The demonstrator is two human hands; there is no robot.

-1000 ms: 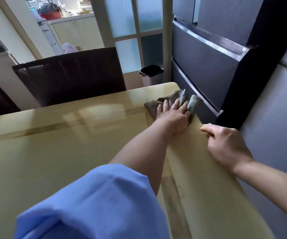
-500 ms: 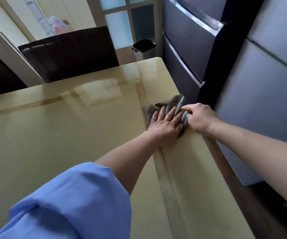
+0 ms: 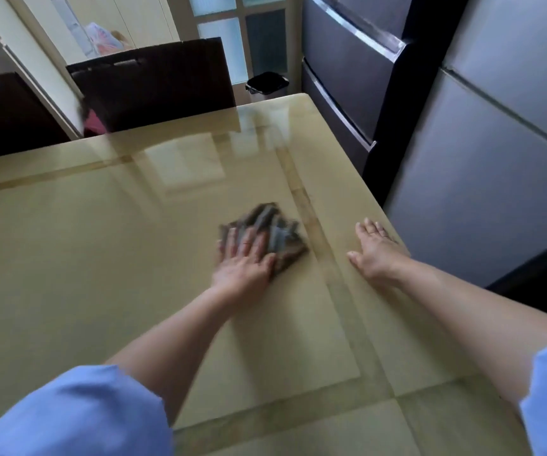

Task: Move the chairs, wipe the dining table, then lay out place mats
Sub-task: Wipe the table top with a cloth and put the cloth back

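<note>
Since half a second ago, the cloth [image 3: 278, 235] has been drawn away from the right edge of the dining table [image 3: 68, 258] and nearer, toward the middle. It has also been let go by the right hand [image 3: 375, 253].

The grey-brown cloth is crumpled and blurred by motion. It is pressed onto the glossy table top by the left hand [image 3: 244, 261], whose fingers are laid straight and spread over its near left part; nothing is clenched or gripped. The right hand is laid palm down on the table close to the right edge, with its fingers released and stretched toward the far side. It is kept apart from the cloth, and a darker inlaid band [image 3: 338, 291] runs between them.

Blue sleeves [image 3: 68, 416] are seen on both upper arms. A dark chair [image 3: 153, 83] is stood against the far edge of the table. A small bin [image 3: 267, 81] is seen on the floor beyond the far right corner. Grey appliance fronts [image 3: 495, 166] are ranged along the right.
</note>
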